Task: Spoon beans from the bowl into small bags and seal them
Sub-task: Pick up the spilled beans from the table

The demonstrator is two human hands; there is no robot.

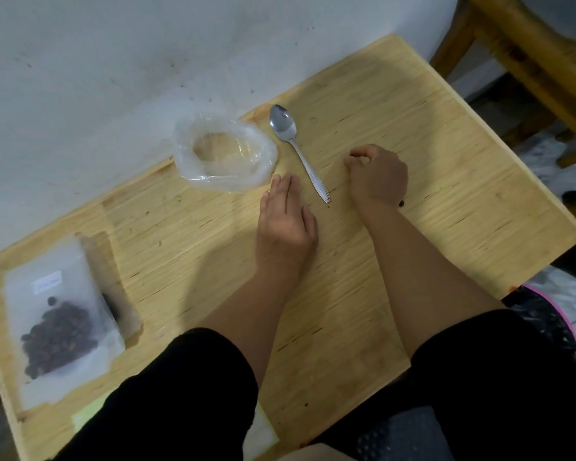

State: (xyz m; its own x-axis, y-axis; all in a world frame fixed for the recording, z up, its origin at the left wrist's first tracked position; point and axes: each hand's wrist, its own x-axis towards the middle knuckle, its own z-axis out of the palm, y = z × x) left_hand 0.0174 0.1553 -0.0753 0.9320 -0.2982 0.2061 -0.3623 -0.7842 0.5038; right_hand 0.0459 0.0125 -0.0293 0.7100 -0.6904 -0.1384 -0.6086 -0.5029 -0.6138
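Lying between left hand (285, 224) and right hand (376, 176), spoon (296, 148) mid-table (446, 194).

A wooden chair (526, 51) is cut off by the top-right edge. The label (48, 281) on the bag of beans (59, 322) is too blurred to read.

The scene is dimly and evenly lit, and a broad soft shadow is cast across the middle of the wooden table (413, 134), while its far right part is left brighter. Faint glare is seen on the spoon (282, 123). Straight lines are bent by wide-angle distortion, and detail is softened and smeared towards the edges.
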